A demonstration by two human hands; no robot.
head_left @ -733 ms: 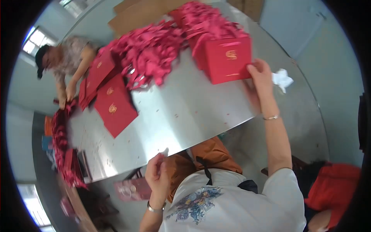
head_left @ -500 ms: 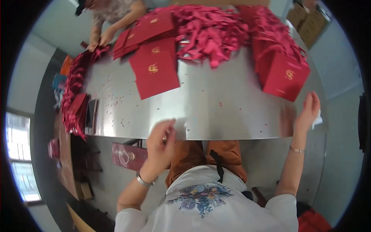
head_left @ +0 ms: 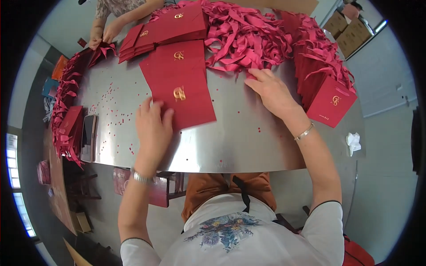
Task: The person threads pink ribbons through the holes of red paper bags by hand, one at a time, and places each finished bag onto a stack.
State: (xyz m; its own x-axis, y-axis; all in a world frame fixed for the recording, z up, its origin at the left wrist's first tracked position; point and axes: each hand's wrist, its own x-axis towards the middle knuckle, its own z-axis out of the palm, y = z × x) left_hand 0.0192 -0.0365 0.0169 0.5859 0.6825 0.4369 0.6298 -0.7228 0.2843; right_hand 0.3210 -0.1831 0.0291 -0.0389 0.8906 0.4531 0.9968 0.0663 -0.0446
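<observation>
Flat red paper bags [head_left: 188, 95] with gold emblems lie overlapped in front of me, left of the middle of the metal table. My left hand [head_left: 153, 126] is at the near left edge of the closest one, fingers bent round the edge and thumb by its face. My right hand [head_left: 275, 94] reaches to the near edge of a heap of pink ribbons [head_left: 248, 37]. Its fingertips are pressed together on a ribbon end there, partly hidden under the fingers.
Ribboned red bags stand in rows at the right [head_left: 330, 102] and along the left edge [head_left: 66, 122]. A phone [head_left: 88, 137] lies near the left row, a crumpled white tissue [head_left: 353, 142] at the right. Across the table, another person's hands [head_left: 104, 37] handle a bag. Red specks dot the metal.
My left hand has moved forward from the table's front edge to the closest red bag. My right hand has swung from the far right, beside the tissue, to the ribbon heap.
</observation>
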